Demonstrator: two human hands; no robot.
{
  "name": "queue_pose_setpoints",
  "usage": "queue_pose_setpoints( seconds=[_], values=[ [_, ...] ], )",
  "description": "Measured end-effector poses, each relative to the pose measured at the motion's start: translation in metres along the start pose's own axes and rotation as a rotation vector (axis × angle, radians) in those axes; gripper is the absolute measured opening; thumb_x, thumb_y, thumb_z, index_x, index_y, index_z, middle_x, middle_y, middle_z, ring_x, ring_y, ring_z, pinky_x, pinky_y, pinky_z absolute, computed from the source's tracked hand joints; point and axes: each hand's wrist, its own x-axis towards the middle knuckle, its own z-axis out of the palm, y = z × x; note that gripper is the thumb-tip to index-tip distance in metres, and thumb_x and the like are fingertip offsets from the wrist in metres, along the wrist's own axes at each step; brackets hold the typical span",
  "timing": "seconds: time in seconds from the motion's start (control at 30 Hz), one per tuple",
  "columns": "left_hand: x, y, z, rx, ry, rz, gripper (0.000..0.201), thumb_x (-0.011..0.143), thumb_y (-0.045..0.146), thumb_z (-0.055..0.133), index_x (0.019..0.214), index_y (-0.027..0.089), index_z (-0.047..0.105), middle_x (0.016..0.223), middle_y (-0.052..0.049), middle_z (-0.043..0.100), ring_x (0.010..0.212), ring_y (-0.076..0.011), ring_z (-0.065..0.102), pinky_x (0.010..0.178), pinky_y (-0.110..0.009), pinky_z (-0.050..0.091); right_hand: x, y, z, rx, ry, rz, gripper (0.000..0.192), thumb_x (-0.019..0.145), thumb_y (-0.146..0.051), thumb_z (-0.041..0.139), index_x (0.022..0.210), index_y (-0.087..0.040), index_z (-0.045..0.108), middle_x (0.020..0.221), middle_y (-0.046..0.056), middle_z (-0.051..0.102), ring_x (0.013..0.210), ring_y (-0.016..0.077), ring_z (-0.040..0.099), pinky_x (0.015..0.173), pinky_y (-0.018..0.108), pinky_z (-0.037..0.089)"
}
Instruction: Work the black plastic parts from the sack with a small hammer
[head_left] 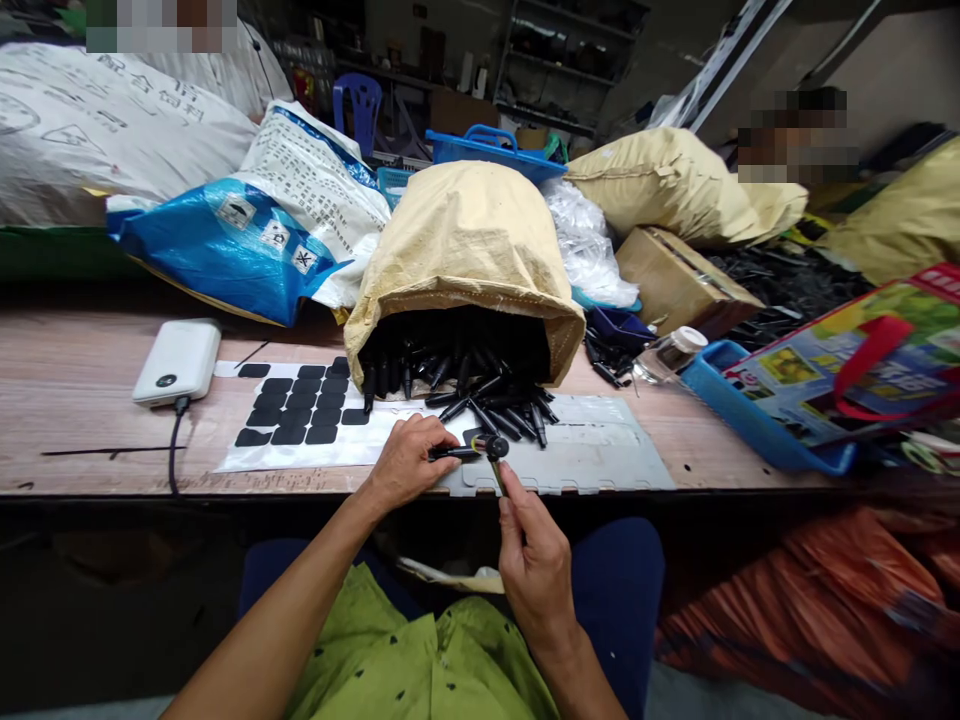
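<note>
At nine o'clock on the bench (90,400) we see a white power bank (178,360) with its cable dropping over the front edge, and just right of it a white sheet (247,455) of black stickers (300,410), some spots already bare and most pads still in place. Our left hand (409,462) is closed around a black handle (454,452) lying level at the bench's near edge. Our right hand (534,560), at five o'clock from it, pinches a thin tool (497,470) whose tip meets the handle's round end (496,446). At twelve o'clock a tan sack (465,260) spills a heap of the same black handles (480,395), so we judge far more remains than is done. Open room is narrow: only the gray mat (600,455) between sack and edge. At three o'clock a blue tray (757,425) crowds the right.
</note>
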Motion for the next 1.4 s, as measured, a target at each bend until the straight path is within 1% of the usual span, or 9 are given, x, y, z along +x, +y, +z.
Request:
queue_pose_setpoints(
  seconds=[0.17, 0.43, 0.67, 0.73, 0.87, 1.0, 1.1, 1.23, 1.4],
  values=[
    [0.0, 0.003, -0.002, 0.002, 0.011, -0.002, 0.011, 0.083, 0.028, 0.076, 0.094, 0.025, 0.075, 0.089, -0.001, 0.069, 0.093, -0.0218, 0.057, 0.085, -0.037, 0.04, -0.003, 0.007, -0.001, -0.012, -0.044, 0.038, 0.045, 0.105, -0.023, 0.045, 0.149, -0.028, 0.054, 0.126, 0.007, 0.072, 0.11, 0.0189, 0.071, 0.102, 0.029, 0.055],
    [-0.002, 0.006, -0.002, 0.034, 0.01, -0.002, 0.011, 0.083, 0.031, 0.077, 0.092, 0.025, 0.075, 0.089, -0.001, 0.07, 0.092, -0.0221, 0.057, 0.085, -0.037, 0.039, -0.005, 0.036, -0.007, -0.066, 0.036, 0.119, 0.043, 0.105, -0.028, 0.046, 0.147, -0.026, 0.057, 0.135, 0.006, 0.068, 0.119, 0.0208, 0.068, 0.109, 0.033, 0.052],
    [-0.008, 0.007, -0.003, 0.022, -0.036, 0.059, 0.019, 0.093, 0.04, 0.065, 0.086, 0.024, 0.074, 0.086, -0.002, 0.071, 0.088, -0.0211, 0.058, 0.087, -0.039, 0.037, -0.003, 0.049, 0.002, -0.038, 0.095, 0.128, 0.044, 0.104, -0.03, 0.047, 0.145, -0.022, 0.059, 0.136, 0.008, 0.068, 0.122, 0.022, 0.067, 0.105, 0.033, 0.054],
    [-0.009, 0.008, -0.003, 0.02, -0.053, 0.08, 0.022, 0.094, 0.04, 0.063, 0.085, 0.023, 0.073, 0.087, -0.002, 0.071, 0.088, -0.0211, 0.058, 0.087, -0.039, 0.037, -0.003, 0.049, 0.004, -0.031, 0.115, 0.139, 0.044, 0.104, -0.031, 0.048, 0.145, -0.022, 0.059, 0.13, 0.009, 0.071, 0.113, 0.022, 0.072, 0.099, 0.032, 0.057],
    [-0.01, 0.01, -0.004, 0.03, -0.057, 0.099, 0.023, 0.094, 0.041, 0.062, 0.084, 0.023, 0.073, 0.086, -0.002, 0.071, 0.088, -0.021, 0.058, 0.085, -0.039, 0.036, -0.004, 0.048, 0.005, -0.038, 0.12, 0.18, 0.044, 0.104, -0.032, 0.048, 0.145, -0.021, 0.059, 0.112, 0.009, 0.078, 0.076, 0.0158, 0.076, 0.079, 0.024, 0.06],
    [-0.01, 0.013, -0.005, 0.02, -0.063, 0.128, 0.022, 0.095, 0.039, 0.062, 0.084, 0.022, 0.072, 0.085, -0.002, 0.07, 0.086, -0.0202, 0.059, 0.083, -0.039, 0.036, -0.005, 0.048, 0.005, -0.054, 0.118, 0.175, 0.044, 0.104, -0.031, 0.046, 0.145, -0.02, 0.059, 0.106, 0.009, 0.079, 0.065, 0.0129, 0.072, 0.074, 0.022, 0.059],
    [-0.01, 0.013, -0.006, 0.019, -0.077, 0.15, 0.021, 0.093, 0.039, 0.063, 0.084, 0.022, 0.071, 0.084, -0.002, 0.07, 0.084, -0.0194, 0.059, 0.082, -0.038, 0.037, -0.005, 0.049, 0.006, -0.075, 0.121, 0.167, 0.044, 0.105, -0.032, 0.046, 0.145, -0.021, 0.059, 0.106, 0.008, 0.079, 0.07, 0.0142, 0.074, 0.075, 0.022, 0.059],
    [-0.014, 0.019, -0.007, 0.021, -0.105, 0.176, 0.022, 0.092, 0.04, 0.063, 0.084, 0.022, 0.071, 0.084, -0.004, 0.069, 0.083, -0.0203, 0.059, 0.081, -0.039, 0.038, -0.006, 0.05, 0.008, -0.091, 0.142, 0.145, 0.044, 0.104, -0.031, 0.046, 0.145, -0.022, 0.059, 0.113, 0.009, 0.078, 0.091, 0.0194, 0.077, 0.086, 0.026, 0.06],
    [-0.046, 0.044, 0.008, -0.062, -0.239, 0.261, 0.018, 0.094, 0.038, 0.062, 0.093, 0.024, 0.072, 0.083, -0.003, 0.068, 0.078, -0.019, 0.06, 0.073, -0.034, 0.04, -0.007, 0.052, 0.009, -0.091, 0.141, 0.127, 0.045, 0.105, -0.029, 0.046, 0.148, -0.024, 0.056, 0.13, 0.007, 0.071, 0.114, 0.0218, 0.072, 0.096, 0.029, 0.059]
  ],
)
